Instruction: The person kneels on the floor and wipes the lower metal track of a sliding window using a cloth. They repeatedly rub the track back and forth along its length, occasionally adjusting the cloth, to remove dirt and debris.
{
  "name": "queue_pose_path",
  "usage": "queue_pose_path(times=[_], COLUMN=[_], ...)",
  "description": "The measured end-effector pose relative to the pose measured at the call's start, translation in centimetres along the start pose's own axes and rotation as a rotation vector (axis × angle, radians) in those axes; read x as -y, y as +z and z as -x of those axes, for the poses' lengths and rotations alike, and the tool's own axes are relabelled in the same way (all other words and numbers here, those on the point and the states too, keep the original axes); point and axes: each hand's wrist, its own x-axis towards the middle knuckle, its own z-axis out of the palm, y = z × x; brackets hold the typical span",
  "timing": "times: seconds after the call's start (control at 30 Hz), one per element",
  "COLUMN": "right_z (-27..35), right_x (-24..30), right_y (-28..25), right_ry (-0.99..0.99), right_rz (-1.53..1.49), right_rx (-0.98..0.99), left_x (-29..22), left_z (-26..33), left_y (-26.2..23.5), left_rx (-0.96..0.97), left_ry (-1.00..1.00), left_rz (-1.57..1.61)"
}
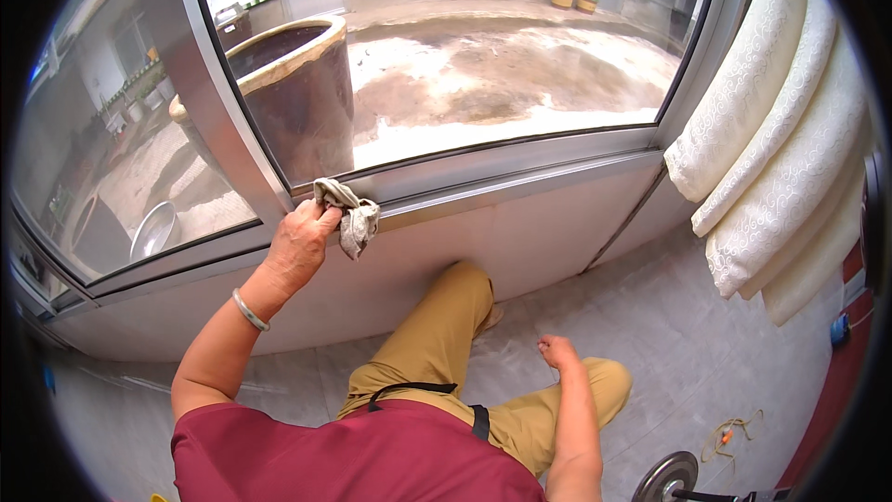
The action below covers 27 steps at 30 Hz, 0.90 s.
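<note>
My left hand (302,237) pinches a crumpled greyish cloth rag (360,225) against the metal window frame (520,174), at the corner where the upright bar meets the sill rail. Part of the rag hangs over the front of the rail. The hand's back faces up and hides most of its fingertips. On that wrist is a pale bangle (251,310). My right hand (558,350) is held low over my bent knee, its fingers curled in and nothing visible in them. It touches neither the frame nor the rag.
Glass panes rise above the rail, with a large brown glazed vat (302,107) beyond them. White patterned curtains (780,139) hang at the right. A round weight plate on a bar (666,476) and a yellowish cord (727,437) lie on the grey floor at the lower right.
</note>
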Motion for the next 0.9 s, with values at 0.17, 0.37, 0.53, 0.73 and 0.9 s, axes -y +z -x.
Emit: queue_pose_path(times=[0.17,0.37,0.53,0.73,0.9], right_z=[-0.3,0.3,0.3,1.3,1.3], right_x=[0.4,0.1,1.7,1.5,2.9], right_y=[0.1,-0.2,-1.4,-1.7,-2.4], right_ry=[-0.031,-0.003,-0.047,-0.059,-0.056], right_rz=[0.061,0.050,0.051,0.048,0.099], right_rx=[0.013,0.036,0.018,0.037,0.065], left_x=[-1.5,-6.1,-1.3,-1.8,-2.2], left_z=[0.9,-2.9,-2.4,-3.4,-4.0], left_y=[-1.9,-7.2,-2.9,-1.3,3.3], left_rx=[0.083,-0.043,0.317,0.295,0.090], left_ry=[-0.132,0.222,0.053,0.054,0.217], left_rz=[-0.256,-0.257,-0.210,-0.111,-0.442])
